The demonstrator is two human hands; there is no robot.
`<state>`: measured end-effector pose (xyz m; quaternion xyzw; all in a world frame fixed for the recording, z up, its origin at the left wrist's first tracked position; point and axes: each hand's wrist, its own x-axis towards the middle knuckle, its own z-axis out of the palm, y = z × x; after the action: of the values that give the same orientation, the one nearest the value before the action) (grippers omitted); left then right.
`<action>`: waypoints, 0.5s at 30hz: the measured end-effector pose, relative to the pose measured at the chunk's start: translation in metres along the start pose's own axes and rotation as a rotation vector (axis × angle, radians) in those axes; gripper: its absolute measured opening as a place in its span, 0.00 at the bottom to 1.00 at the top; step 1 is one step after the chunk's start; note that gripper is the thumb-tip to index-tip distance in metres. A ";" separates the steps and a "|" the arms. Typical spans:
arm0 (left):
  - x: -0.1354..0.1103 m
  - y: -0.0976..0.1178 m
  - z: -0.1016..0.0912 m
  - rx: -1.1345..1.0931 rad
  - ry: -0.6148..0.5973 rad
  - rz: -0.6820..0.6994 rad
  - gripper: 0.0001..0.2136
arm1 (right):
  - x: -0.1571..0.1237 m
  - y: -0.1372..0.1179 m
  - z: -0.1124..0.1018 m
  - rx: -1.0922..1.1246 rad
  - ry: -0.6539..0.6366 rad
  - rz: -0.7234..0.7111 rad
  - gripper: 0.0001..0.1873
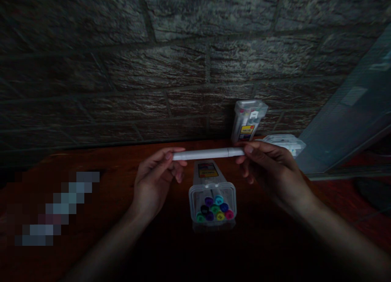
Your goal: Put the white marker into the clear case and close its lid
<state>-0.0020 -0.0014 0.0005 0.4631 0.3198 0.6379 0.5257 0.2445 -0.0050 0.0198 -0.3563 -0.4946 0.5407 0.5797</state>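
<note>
Before a rough block wall, the left hand and right hand pinch opposite ends of a white marker.

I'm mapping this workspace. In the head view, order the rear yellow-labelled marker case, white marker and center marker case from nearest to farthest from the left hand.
1. White marker: held in the left hand.
2. Center marker case: to the hand's right.
3. Rear yellow-labelled marker case: farther right, by the brick wall.
</note>
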 end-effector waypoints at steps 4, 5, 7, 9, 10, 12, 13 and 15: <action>0.000 0.000 -0.001 -0.011 -0.003 0.002 0.09 | 0.000 -0.001 0.001 0.024 0.016 0.022 0.09; 0.000 0.000 -0.001 -0.012 -0.006 0.003 0.10 | 0.000 -0.002 0.001 0.034 0.019 0.028 0.10; 0.000 0.000 -0.002 -0.014 -0.012 0.004 0.10 | 0.001 -0.002 0.002 0.052 0.020 0.037 0.10; 0.000 -0.001 -0.003 -0.016 -0.013 0.003 0.10 | 0.001 -0.002 0.002 0.061 0.013 0.043 0.10; 0.000 -0.001 -0.003 -0.016 -0.013 0.003 0.10 | 0.001 -0.002 0.002 0.064 0.010 0.046 0.10; 0.000 -0.001 -0.003 -0.019 -0.016 0.002 0.10 | 0.000 -0.003 0.002 0.063 0.007 0.050 0.09; 0.000 -0.001 -0.003 -0.022 -0.018 0.002 0.10 | 0.000 -0.003 0.002 0.058 0.008 0.050 0.09; 0.000 -0.001 -0.003 -0.026 -0.022 0.001 0.10 | 0.000 -0.003 0.002 0.044 0.013 0.051 0.08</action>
<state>-0.0046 -0.0006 -0.0015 0.4634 0.3056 0.6372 0.5346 0.2436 -0.0058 0.0234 -0.3595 -0.4695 0.5636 0.5767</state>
